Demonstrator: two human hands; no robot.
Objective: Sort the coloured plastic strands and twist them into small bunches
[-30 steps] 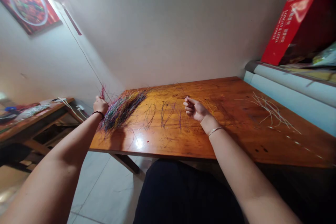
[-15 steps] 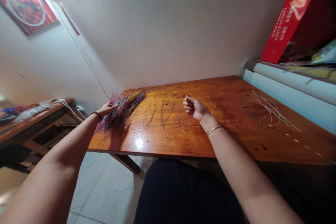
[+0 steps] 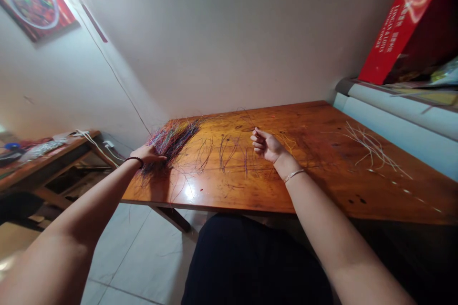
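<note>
A thick bundle of thin coloured wires [image 3: 179, 139], in purple, blue, red and yellow, lies at the left end of the wooden table [image 3: 311, 124]. My left hand [image 3: 148, 153] is closed on the bundle's near left side, thumb laid across it and the other fingers hidden among the strands. Over the middle of the table, my right hand [image 3: 266, 145] is closed in a pinch. From its fingertips a thin dark wire [image 3: 247, 115] curves up and to the left. Small groups of loose wires [image 3: 227, 152] lie between my hands, and yellow wires [image 3: 289, 142] lie behind the right one.
Pale wires [image 3: 375, 150] are scattered on the table's right side. Beyond that end stand a light blue ledge [image 3: 393, 124] and a red box [image 3: 388, 33]. At far left, a second table [image 3: 43, 162] carries cables and plastic-wrapped things. The wall runs along the back edge.
My left hand has moved slightly down and right over the bundle, its thumb now across the strands. My right hand keeps its pinch in nearly the same place. The view has shifted a little.
</note>
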